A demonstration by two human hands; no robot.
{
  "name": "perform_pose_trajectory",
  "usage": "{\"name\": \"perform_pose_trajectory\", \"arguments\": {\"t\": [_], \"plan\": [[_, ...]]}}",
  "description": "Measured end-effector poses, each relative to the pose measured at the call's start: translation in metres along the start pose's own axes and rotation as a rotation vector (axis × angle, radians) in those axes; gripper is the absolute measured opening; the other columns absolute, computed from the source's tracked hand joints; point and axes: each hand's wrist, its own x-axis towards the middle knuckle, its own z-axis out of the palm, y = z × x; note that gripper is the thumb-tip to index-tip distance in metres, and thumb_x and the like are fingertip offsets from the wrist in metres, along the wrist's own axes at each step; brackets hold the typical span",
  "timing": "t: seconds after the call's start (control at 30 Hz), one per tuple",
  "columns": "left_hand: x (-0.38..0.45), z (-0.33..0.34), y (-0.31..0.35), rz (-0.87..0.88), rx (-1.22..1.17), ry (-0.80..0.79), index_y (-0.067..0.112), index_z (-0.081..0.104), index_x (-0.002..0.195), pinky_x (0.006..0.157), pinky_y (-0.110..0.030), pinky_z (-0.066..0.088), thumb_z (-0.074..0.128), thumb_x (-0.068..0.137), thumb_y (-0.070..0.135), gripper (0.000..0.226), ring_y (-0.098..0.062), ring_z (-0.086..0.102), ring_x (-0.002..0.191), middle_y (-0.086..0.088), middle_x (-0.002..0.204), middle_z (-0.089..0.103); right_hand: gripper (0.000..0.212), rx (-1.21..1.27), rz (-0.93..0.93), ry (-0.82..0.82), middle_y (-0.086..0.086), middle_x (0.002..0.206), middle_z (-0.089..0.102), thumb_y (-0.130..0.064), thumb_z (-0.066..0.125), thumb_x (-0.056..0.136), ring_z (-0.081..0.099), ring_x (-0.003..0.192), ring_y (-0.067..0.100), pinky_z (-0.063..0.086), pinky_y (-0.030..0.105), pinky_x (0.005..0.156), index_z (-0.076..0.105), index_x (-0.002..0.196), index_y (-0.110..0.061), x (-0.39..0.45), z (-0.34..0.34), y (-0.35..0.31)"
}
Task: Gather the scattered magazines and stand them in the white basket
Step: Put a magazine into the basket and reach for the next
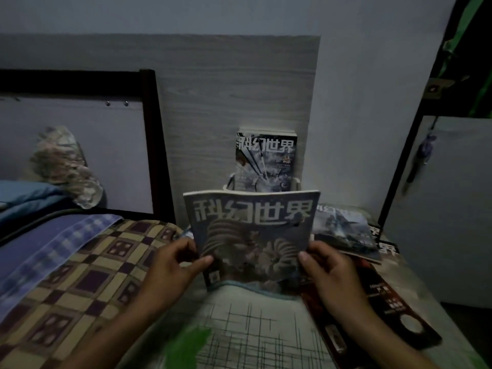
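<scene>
I hold a magazine (253, 230) upright in front of me, its cover with large white characters facing me. My left hand (170, 265) pinches its lower left edge and my right hand (327, 272) grips its lower right edge. Behind it, against the wood-grain wall, stands the white basket (295, 183), mostly hidden by the held magazine. Magazines (266, 158) stand upright in the basket, the front one showing the same title. More magazines lie flat at the right: one (346, 230) near the basket and a dark red one (383, 296) nearer me.
A checked blanket (87, 275) and a blue striped cloth (48, 243) cover the bed on the left, with a dark bed frame (151, 123) behind. A white cabinet (447, 209) stands at the right. A white sheet with line pattern (261, 328) lies in front.
</scene>
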Motion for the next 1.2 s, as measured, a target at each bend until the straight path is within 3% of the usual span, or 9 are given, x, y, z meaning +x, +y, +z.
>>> {"name": "perform_pose_trajectory", "arguments": {"t": [0.13, 0.2, 0.33, 0.47, 0.6, 0.77, 0.97, 1.1, 1.2], "plan": [[0.019, -0.002, 0.012, 0.111, 0.044, 0.120, 0.033, 0.062, 0.069, 0.057, -0.009, 0.045, 0.079, 0.075, 0.016, 0.025, -0.001, 0.062, 0.063, 0.012, 0.071, 0.066, 0.027, 0.020, -0.117, 0.066, -0.011, 0.094, 0.076, -0.005, 0.058, 0.094, 0.071, 0.087, 0.004, 0.055, 0.015, 0.070, 0.072, 0.093, -0.029, 0.030, 0.000, -0.016], [0.045, -0.001, 0.025, 0.129, 0.031, 0.161, 0.033, 0.060, 0.066, 0.055, -0.006, 0.042, 0.079, 0.077, 0.019, 0.025, 0.002, 0.059, 0.060, 0.016, 0.066, 0.064, 0.025, 0.006, -0.183, 0.107, -0.011, 0.093, 0.076, -0.010, 0.059, 0.094, 0.071, 0.086, 0.004, 0.054, 0.016, 0.069, 0.071, 0.094, -0.031, 0.058, -0.004, -0.031], [0.122, 0.009, 0.055, 0.165, -0.039, 0.297, 0.012, 0.076, 0.088, 0.063, -0.015, 0.052, 0.076, 0.081, 0.017, 0.009, 0.000, 0.064, 0.068, 0.006, 0.078, 0.073, 0.011, -0.038, -0.230, 0.268, -0.010, 0.071, 0.070, -0.011, 0.063, 0.092, 0.068, 0.076, 0.008, 0.057, 0.032, 0.068, 0.064, 0.093, -0.021, 0.137, -0.007, -0.057], [0.209, 0.026, 0.068, 0.211, 0.014, 0.328, 0.013, 0.076, 0.095, 0.070, -0.028, 0.056, 0.068, 0.088, 0.015, 0.011, -0.001, 0.064, 0.070, 0.003, 0.082, 0.072, 0.007, -0.044, -0.136, 0.358, 0.010, 0.091, 0.069, -0.014, 0.063, 0.091, 0.067, 0.090, 0.031, 0.057, 0.056, 0.080, 0.062, 0.097, -0.015, 0.226, -0.010, -0.067], [0.269, 0.056, 0.027, 0.118, 0.043, 0.363, 0.010, 0.077, 0.101, 0.076, -0.039, 0.060, 0.072, 0.084, 0.015, 0.018, -0.016, 0.071, 0.079, -0.004, 0.093, 0.077, 0.005, -0.115, -0.066, 0.437, 0.006, 0.088, 0.069, -0.014, 0.065, 0.088, 0.067, 0.083, 0.027, 0.059, 0.053, 0.076, 0.064, 0.089, -0.019, 0.282, -0.004, -0.038], [0.291, 0.098, -0.041, 0.003, 0.041, 0.427, 0.009, 0.077, 0.097, 0.076, -0.034, 0.058, 0.078, 0.078, 0.012, 0.019, -0.011, 0.068, 0.074, -0.005, 0.090, 0.077, 0.005, -0.245, 0.052, 0.378, 0.004, 0.084, 0.068, -0.013, 0.069, 0.085, 0.067, 0.082, 0.028, 0.058, 0.044, 0.077, 0.064, 0.084, -0.015, 0.307, 0.012, 0.039], [0.298, 0.119, -0.088, -0.061, 0.091, 0.339, 0.013, 0.079, 0.088, 0.056, -0.008, 0.043, 0.078, 0.078, 0.013, 0.010, 0.019, 0.051, 0.052, 0.024, 0.063, 0.062, 0.005, -0.409, 0.053, 0.392, 0.010, 0.084, 0.071, -0.013, 0.074, 0.083, 0.065, 0.078, 0.024, 0.041, 0.025, 0.067, 0.072, 0.086, -0.009, 0.320, 0.022, 0.080], [0.299, 0.120, -0.093, -0.086, 0.105, 0.249, 0.021, 0.078, 0.087, 0.061, -0.023, 0.055, 0.073, 0.083, 0.015, 0.008, 0.007, 0.061, 0.061, 0.008, 0.075, 0.074, 0.010, -0.554, -0.023, 0.477, 0.012, 0.089, 0.073, -0.018, 0.073, 0.085, 0.058, 0.071, 0.020, 0.038, 0.024, 0.064, 0.073, 0.088, -0.008, 0.316, 0.024, 0.090], [0.295, 0.121, -0.090, -0.044, 0.168, 0.188, 0.021, 0.078, 0.092, 0.069, -0.039, 0.058, 0.071, 0.086, 0.020, 0.010, -0.012, 0.069, 0.069, -0.001, 0.081, 0.077, 0.027, -0.616, 0.065, 0.458, 0.014, 0.105, 0.070, -0.028, 0.066, 0.089, 0.062, 0.086, 0.030, 0.044, 0.030, 0.068, 0.062, 0.110, -0.010, 0.313, 0.029, 0.094]]}}
